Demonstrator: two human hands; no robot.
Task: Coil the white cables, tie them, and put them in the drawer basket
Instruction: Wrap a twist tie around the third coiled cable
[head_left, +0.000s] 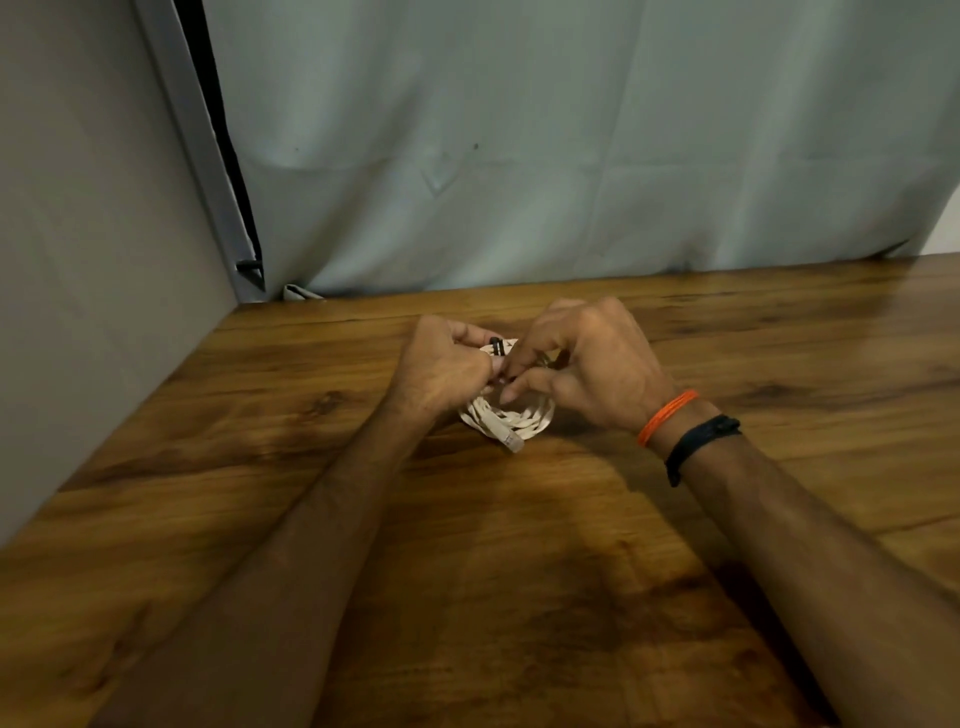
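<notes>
Both hands meet over a coiled white cable (511, 415) held just above the middle of a wooden table (519, 571). The left hand (441, 371) has its fingers curled round the far-left part of the coil, gripping it. The right hand (587, 364) pinches at the top of the coil with thumb and forefinger, just beside a small black tie (497, 345) that sits across the loops; whether the fingertips hold the tie itself or only the cable beneath is hard to tell.

The coil is a tight round bundle of several loops, tilted so that its near edge dips toward the tabletop. One clear plug end (511, 441) sticks out of the near edge, its long axis pointing toward the camera and slightly to the right.

The right wrist wears an orange thread band (667, 415) and, just behind it, a black band (698, 447).

The table has a dark, glossy wood grain. A pale grey-green curtain (571, 156) hangs along its far edge, and a plain grey panel (78, 260) stands along its left side.
</notes>
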